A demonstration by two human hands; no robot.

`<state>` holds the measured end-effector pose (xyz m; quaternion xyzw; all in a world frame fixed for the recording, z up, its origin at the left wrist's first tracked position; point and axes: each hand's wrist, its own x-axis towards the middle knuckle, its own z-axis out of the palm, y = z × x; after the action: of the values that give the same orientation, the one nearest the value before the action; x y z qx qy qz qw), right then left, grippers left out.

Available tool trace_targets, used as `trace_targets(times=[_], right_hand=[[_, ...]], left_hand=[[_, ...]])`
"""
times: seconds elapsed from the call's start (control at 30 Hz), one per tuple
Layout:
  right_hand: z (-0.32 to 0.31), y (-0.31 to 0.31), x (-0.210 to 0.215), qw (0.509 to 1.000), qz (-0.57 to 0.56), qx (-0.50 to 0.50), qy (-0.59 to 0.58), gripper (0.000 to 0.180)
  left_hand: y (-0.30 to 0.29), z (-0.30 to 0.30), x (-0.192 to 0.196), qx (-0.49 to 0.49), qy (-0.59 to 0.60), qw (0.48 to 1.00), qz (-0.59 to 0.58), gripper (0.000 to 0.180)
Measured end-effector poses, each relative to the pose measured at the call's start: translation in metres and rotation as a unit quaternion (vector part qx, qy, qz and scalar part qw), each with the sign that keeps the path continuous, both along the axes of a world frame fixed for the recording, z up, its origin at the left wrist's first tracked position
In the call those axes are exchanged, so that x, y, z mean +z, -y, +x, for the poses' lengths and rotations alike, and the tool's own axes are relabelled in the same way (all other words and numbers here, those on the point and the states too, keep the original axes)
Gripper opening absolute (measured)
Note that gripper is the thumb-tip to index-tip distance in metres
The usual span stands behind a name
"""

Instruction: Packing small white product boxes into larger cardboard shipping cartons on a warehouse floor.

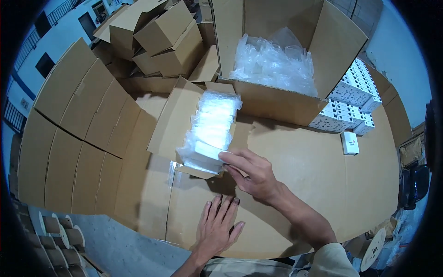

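Observation:
My left hand [220, 224] lies flat on the cardboard-covered table, fingers spread and nothing under its grip. Ahead of it stands an open brown carton [168, 124] packed with a row of white items in clear plastic wrap [212, 117]. At the near end of that row, my right hand [254, 173] pinches the right corner of a white box [207, 151] between thumb and fingers. The glare on the wrap hides where one item ends and another begins.
A large open carton [277, 99] of clear plastic wrap [274, 60] stands behind. Stacked small white boxes [341, 115] fill the right, with a single white box [350, 143] in front. Brown cartons [87, 106] wall the left; loose open cartons [166, 37] pile up at the back.

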<state>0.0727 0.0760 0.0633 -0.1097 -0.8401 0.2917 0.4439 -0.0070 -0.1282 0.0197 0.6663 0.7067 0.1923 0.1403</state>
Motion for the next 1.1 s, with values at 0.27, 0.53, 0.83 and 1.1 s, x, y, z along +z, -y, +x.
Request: trace_targets(times=[0.27,0.53,0.83,1.1], right_hand=[[0.000,0.000,0.017,0.994,0.038,-0.007,0.103,0.044],[-0.012,0.000,0.032,0.978,0.048,0.007,0.204,0.050],[-0.015,-0.003,0.023,0.972,0.138,0.023,0.191,0.056],[-0.019,-0.010,-0.007,0.941,0.125,0.107,0.295,0.074]], left_hand=[[0.000,-0.003,0.002,-0.008,-0.003,1.000,-0.009,0.068],[0.000,-0.001,0.000,-0.007,-0.003,1.000,-0.002,0.069],[-0.001,-0.001,0.001,-0.007,0.000,1.000,-0.008,0.070],[0.000,-0.002,0.001,-0.015,0.000,1.000,-0.011,0.070]])
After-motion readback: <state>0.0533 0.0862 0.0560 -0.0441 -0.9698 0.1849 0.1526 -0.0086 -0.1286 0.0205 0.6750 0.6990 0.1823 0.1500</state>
